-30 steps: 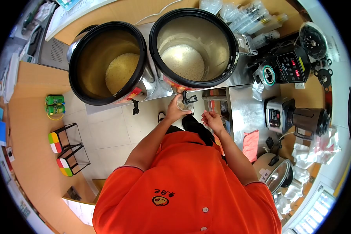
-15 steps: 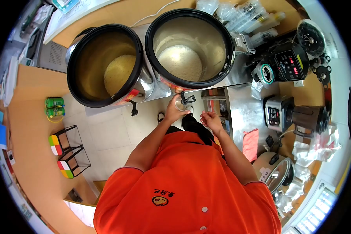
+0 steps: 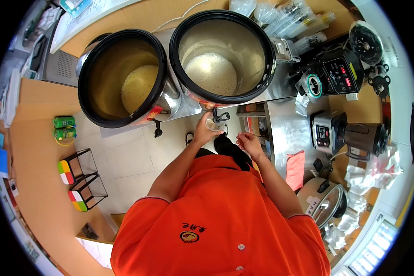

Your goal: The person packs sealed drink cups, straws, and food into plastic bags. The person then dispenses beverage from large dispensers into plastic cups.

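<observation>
My left hand (image 3: 203, 130) is wrapped around a clear plastic cup (image 3: 212, 124), holding it below the black tap (image 3: 221, 115) of the right-hand steel drum. Part of the cup is covered by the tap and my fingers, and its fill level is hard to make out. To the right of the cup, my right hand (image 3: 250, 142) hovers with curled fingers; whether anything sits in them is hidden. Above the hands stands the open right drum (image 3: 255, 57), with pale, frothy liquid at its bottom. The left drum (image 3: 101, 76) contains yellowish liquid.
A second tap (image 3: 158, 129) sticks out from the left drum. Along the right counter are a sealing-type machine with a lit panel (image 3: 340, 73), a blender (image 3: 326, 133), a pink cloth (image 3: 295, 170) and a lidded cooker (image 3: 315, 191). Stools (image 3: 78, 198) stand at left.
The camera view has shifted very slightly. Both hands stay in nearly the same place, with the cup still under the tap.
</observation>
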{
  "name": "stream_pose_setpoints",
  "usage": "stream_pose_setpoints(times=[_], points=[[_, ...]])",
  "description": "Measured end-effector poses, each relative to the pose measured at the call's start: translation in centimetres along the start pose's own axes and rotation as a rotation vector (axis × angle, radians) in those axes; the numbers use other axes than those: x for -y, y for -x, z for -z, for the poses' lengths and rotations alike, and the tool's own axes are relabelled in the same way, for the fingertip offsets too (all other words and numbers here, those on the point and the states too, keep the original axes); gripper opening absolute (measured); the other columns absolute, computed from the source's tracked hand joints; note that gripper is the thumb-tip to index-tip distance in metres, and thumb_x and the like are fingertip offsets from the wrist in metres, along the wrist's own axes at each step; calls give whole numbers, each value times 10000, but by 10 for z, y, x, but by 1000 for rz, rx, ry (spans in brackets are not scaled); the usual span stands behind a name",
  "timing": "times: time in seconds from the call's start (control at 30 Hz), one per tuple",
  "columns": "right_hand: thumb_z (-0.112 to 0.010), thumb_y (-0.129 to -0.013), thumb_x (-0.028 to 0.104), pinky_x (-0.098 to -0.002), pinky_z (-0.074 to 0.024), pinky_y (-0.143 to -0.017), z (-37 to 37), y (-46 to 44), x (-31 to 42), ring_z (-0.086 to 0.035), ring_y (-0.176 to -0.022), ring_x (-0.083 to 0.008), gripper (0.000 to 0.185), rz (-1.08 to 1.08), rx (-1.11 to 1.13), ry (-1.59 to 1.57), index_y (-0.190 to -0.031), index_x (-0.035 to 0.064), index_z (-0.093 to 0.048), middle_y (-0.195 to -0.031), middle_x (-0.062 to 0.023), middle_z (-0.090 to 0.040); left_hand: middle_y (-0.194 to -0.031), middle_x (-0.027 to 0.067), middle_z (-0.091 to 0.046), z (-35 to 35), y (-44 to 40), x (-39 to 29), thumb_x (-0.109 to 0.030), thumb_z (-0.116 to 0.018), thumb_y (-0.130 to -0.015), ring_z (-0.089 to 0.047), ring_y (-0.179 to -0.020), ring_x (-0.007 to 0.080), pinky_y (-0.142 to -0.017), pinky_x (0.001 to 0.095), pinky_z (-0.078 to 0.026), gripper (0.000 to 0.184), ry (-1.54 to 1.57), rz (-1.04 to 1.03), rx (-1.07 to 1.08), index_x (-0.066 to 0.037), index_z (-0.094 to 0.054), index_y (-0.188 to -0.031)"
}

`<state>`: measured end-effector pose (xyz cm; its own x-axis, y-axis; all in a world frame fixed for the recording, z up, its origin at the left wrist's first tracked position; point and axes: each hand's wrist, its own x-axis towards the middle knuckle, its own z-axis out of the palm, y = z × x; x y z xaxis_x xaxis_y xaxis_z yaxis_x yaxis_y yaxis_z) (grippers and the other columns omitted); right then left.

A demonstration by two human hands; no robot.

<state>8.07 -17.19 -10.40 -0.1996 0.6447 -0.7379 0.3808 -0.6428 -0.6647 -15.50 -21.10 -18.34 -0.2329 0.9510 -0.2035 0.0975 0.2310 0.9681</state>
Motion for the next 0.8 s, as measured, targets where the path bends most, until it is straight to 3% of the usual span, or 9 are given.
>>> stream_pose_setpoints(times=[0.8], points=[[-628,-1024,255,-249,-484,-613,1,1,1,-590,-662,-95,233,-10,1,-33,-991,30,-680,-796,-27,-680,-1361,152,-612,-6,-6,15,-218,-988,-605,-568,-1283,283,-1089,377,-434,997,60,0,16,-64,-466,-1440]])
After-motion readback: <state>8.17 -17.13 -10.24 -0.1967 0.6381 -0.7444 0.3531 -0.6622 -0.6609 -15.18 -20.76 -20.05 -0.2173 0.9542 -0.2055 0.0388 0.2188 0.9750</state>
